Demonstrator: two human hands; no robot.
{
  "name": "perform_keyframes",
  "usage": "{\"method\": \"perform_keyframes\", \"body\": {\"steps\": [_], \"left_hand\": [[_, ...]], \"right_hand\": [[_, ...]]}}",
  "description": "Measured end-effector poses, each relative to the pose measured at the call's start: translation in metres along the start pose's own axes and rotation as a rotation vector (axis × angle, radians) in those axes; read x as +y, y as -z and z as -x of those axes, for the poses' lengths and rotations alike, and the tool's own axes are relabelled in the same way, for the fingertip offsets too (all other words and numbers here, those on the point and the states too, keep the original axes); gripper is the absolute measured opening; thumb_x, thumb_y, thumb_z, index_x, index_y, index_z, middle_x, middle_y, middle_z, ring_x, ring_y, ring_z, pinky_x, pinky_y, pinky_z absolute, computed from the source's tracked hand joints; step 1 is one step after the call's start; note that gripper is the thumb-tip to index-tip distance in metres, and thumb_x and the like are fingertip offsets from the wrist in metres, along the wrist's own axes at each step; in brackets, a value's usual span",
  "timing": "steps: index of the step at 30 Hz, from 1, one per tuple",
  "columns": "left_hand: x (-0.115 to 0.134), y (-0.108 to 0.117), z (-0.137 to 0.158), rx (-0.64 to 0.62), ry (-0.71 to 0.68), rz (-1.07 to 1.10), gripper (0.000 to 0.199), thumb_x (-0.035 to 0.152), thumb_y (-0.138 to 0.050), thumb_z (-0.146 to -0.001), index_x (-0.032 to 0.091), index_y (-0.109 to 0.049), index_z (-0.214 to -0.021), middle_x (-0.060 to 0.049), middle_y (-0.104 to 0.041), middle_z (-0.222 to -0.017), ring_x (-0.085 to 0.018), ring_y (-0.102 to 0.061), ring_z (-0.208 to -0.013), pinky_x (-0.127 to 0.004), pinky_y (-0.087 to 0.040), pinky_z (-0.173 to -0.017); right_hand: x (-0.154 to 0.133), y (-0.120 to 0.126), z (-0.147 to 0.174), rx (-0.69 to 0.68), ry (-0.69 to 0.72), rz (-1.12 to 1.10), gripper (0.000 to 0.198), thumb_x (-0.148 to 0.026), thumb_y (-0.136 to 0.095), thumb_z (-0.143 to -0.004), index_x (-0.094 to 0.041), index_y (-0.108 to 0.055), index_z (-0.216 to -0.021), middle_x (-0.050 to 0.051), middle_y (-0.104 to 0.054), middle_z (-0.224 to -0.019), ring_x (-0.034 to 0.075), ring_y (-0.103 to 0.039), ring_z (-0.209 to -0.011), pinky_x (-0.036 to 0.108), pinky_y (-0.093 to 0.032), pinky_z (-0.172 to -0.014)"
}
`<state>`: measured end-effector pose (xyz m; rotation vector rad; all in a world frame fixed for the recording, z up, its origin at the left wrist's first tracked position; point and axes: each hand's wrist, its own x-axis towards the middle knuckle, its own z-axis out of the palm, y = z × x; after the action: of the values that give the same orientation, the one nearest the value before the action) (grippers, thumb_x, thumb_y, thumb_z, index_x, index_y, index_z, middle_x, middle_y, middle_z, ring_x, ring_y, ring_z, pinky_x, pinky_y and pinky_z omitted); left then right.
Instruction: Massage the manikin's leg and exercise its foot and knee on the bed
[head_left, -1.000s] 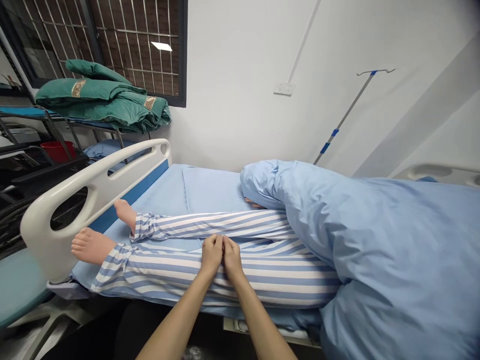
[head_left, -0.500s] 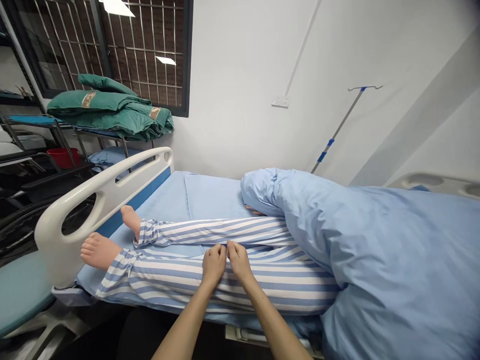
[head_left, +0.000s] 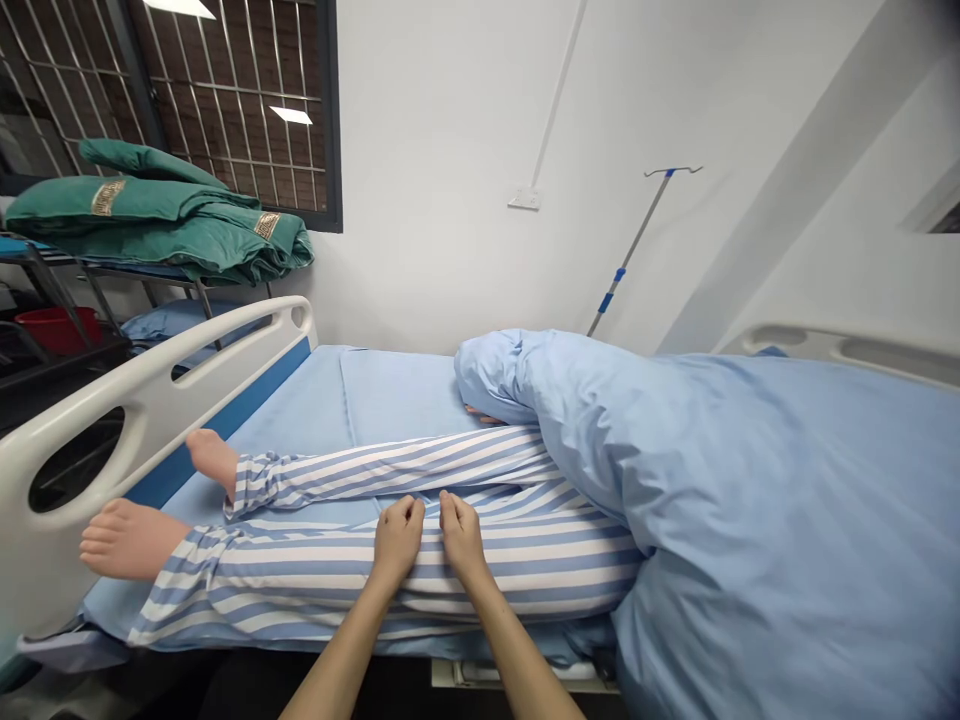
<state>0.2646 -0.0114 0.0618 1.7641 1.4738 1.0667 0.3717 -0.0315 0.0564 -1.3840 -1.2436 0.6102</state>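
Note:
My left hand (head_left: 398,535) is closed, its fingers curled under, over the near leg of the blue-and-white striped trousers (head_left: 300,565). Just right of it, with a small gap between the two, my right hand (head_left: 460,530) is closed too. Nothing shows in either hand, and the cloth around them is not pulled up; whether they touch it I cannot tell. The trousers are on a patient mannequin lying on the bed, its bare foot (head_left: 133,538) at the left. A light blue quilt (head_left: 697,470) covers its upper part on the right, with a bit of its hand at the quilt's edge.
The white bed footboard (head_left: 161,375) rises at the left. Folded green bedding (head_left: 157,225) lies on a rack under the barred window. An IV pole (head_left: 634,245) stands by the wall behind the bed. A red bucket (head_left: 60,330) is at the far left.
My hands have moved slightly apart from each other, both still closed above the near leg. The view has shifted to the right, so the bed appears farther left.

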Motion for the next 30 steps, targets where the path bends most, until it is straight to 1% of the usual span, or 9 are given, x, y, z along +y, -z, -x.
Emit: {"method": "perform_keyframes", "body": {"steps": [5, 10, 13, 15, 18, 21, 27, 30], "left_hand": [[0.011, -0.004, -0.005, -0.004, 0.018, 0.083, 0.034, 0.033, -0.037, -0.078, 0.018, -0.032, -0.049, 0.005, -0.034, -0.048, -0.009, -0.035, -0.052, -0.022, -0.024, -0.052], [0.033, -0.010, -0.007, -0.035, 0.031, 0.314, 0.034, 0.036, -0.039, -0.077, 0.019, -0.034, -0.049, 0.005, -0.033, -0.047, -0.008, -0.034, -0.049, -0.021, -0.028, -0.050], [0.038, -0.016, -0.004, -0.043, 0.041, 0.407, 0.035, 0.038, -0.038, -0.078, 0.019, -0.033, -0.049, 0.005, -0.033, -0.047, -0.008, -0.034, -0.048, -0.021, -0.029, -0.050], [0.034, -0.022, 0.000, -0.023, 0.050, 0.365, 0.034, 0.037, -0.036, -0.079, 0.019, -0.032, -0.050, 0.004, -0.035, -0.047, -0.009, -0.034, -0.049, -0.022, -0.028, -0.050], [0.025, -0.031, 0.008, 0.013, 0.032, 0.168, 0.032, 0.033, -0.034, -0.081, 0.019, -0.035, -0.052, 0.003, -0.042, -0.050, -0.010, -0.037, -0.052, -0.023, -0.027, -0.054], [0.021, -0.034, 0.013, 0.011, 0.023, 0.024, 0.031, 0.030, -0.032, -0.083, 0.020, -0.038, -0.055, 0.001, -0.047, -0.053, -0.011, -0.041, -0.054, -0.024, -0.026, -0.057], [0.019, -0.031, 0.014, -0.008, -0.012, -0.048, 0.030, 0.028, -0.032, -0.085, 0.020, -0.041, -0.058, 0.000, -0.052, -0.056, -0.012, -0.044, -0.056, -0.025, -0.023, -0.058], [0.017, -0.032, 0.014, -0.005, -0.036, -0.082, 0.030, 0.027, -0.032, -0.085, 0.020, -0.043, -0.058, -0.001, -0.054, -0.058, -0.012, -0.045, -0.057, -0.026, -0.022, -0.058]], "right_hand": [[-0.001, 0.001, -0.002, 0.002, -0.006, -0.015, 0.042, -0.047, -0.034, -0.086, -0.020, -0.035, -0.054, -0.005, -0.034, -0.049, 0.010, -0.034, -0.050, 0.023, -0.026, -0.050], [-0.001, 0.003, -0.002, 0.010, 0.001, -0.074, 0.041, -0.047, -0.035, -0.085, -0.019, -0.038, -0.054, -0.005, -0.037, -0.049, 0.010, -0.035, -0.051, 0.023, -0.028, -0.050], [-0.002, 0.003, -0.002, 0.007, 0.012, -0.112, 0.040, -0.047, -0.036, -0.085, -0.019, -0.039, -0.055, -0.004, -0.037, -0.050, 0.010, -0.034, -0.050, 0.023, -0.028, -0.048], [-0.003, 0.004, -0.002, 0.012, 0.008, -0.126, 0.040, -0.047, -0.036, -0.084, -0.019, -0.038, -0.056, -0.004, -0.037, -0.051, 0.010, -0.034, -0.050, 0.023, -0.028, -0.048], [-0.004, 0.004, -0.002, 0.050, -0.027, -0.136, 0.040, -0.047, -0.038, -0.084, -0.020, -0.036, -0.055, -0.005, -0.035, -0.051, 0.010, -0.033, -0.051, 0.022, -0.029, -0.048], [-0.004, 0.005, -0.002, 0.068, -0.045, -0.144, 0.039, -0.048, -0.039, -0.082, -0.020, -0.036, -0.056, -0.005, -0.035, -0.052, 0.010, -0.034, -0.052, 0.022, -0.031, -0.049], [-0.005, 0.006, -0.005, 0.024, -0.051, -0.102, 0.038, -0.047, -0.040, -0.081, -0.019, -0.037, -0.056, -0.005, -0.035, -0.052, 0.010, -0.033, -0.053, 0.023, -0.030, -0.050], [-0.011, 0.012, -0.007, -0.001, -0.021, -0.033, 0.038, -0.046, -0.040, -0.082, -0.019, -0.036, -0.055, -0.005, -0.034, -0.052, 0.010, -0.032, -0.052, 0.023, -0.028, -0.050]]}}
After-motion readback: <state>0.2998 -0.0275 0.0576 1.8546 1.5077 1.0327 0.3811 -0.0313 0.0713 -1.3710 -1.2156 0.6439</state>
